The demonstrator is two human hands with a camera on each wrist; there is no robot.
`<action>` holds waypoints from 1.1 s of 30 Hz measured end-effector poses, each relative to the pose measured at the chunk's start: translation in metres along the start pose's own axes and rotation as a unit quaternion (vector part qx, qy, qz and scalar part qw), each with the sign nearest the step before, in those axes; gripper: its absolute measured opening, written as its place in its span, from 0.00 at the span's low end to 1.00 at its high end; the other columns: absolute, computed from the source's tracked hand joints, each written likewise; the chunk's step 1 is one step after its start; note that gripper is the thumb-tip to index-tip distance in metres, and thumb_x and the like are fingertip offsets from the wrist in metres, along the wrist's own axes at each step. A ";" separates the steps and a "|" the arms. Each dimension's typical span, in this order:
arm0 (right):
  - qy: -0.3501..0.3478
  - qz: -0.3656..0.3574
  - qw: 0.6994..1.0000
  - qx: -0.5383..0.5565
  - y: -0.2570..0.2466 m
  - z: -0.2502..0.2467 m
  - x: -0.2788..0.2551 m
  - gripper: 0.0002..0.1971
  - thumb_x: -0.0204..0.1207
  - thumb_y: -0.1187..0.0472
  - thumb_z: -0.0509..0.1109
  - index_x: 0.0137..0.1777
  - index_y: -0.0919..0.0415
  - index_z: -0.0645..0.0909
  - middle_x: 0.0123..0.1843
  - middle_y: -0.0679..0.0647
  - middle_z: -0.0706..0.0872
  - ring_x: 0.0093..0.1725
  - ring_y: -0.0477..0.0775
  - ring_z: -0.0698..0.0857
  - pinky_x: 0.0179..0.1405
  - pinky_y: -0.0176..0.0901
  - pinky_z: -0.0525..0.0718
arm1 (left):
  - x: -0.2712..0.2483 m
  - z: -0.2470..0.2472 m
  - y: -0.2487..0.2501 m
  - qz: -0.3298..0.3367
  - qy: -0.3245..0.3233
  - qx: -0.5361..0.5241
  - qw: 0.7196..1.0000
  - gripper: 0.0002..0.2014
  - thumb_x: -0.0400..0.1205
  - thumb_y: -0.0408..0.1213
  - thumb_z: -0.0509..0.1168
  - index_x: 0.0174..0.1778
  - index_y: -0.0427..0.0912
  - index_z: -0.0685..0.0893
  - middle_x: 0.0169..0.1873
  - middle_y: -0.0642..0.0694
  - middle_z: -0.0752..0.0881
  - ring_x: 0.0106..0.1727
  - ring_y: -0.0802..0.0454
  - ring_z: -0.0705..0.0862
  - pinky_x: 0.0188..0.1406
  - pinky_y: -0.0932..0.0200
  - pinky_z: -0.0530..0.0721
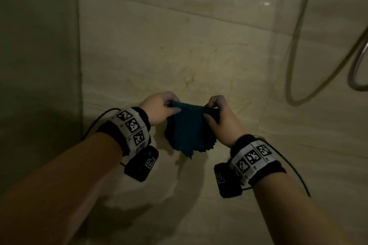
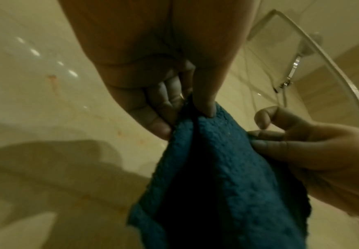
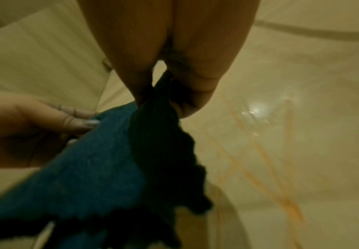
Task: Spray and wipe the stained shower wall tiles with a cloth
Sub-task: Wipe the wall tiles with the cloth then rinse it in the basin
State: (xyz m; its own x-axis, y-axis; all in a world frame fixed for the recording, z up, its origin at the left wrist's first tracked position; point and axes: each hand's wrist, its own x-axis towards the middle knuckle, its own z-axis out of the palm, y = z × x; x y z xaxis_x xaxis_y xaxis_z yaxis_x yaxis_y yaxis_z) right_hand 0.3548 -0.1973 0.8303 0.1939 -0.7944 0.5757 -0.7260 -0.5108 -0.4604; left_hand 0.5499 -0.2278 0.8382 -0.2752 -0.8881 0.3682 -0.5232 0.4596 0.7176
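Dark teal terry cloth [image 1: 186, 131] held up before stained beige marble wall tiles [image 1: 179, 55]
Its top edge is pinched by left hand [image 1: 159, 108] and right hand [image 1: 223, 117]

I count one teal cloth [image 1: 186, 131], two hands, left hand [image 1: 159, 108] and right hand [image 1: 223, 119], two wristbands, one shower hose [image 1: 298, 32].

Dim cream marble wall [image 1: 199, 45], looping shower hose [image 1: 294, 45]
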 end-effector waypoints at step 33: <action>0.121 -0.095 0.899 -0.410 -0.018 0.028 0.150 0.30 0.80 0.47 0.47 0.81 0.55 0.58 0.83 0.59 0.61 0.80 0.63 0.61 0.77 0.55 0.60 | 0.124 -0.121 -0.019 -0.006 0.145 0.502 0.853 0.63 0.68 0.74 0.59 0.74 0.48 0.16 0.76 0.37 0.20 0.79 0.33 0.25 0.78 0.33 0.34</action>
State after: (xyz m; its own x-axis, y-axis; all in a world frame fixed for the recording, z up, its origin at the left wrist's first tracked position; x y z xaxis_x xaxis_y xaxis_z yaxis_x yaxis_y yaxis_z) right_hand 0.4156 -0.3168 0.9063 0.2888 -0.5733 0.7668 -0.9565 -0.1376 0.2574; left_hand 0.6235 -0.3469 0.9415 -0.1293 -0.7901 0.5991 -0.9915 0.0936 -0.0905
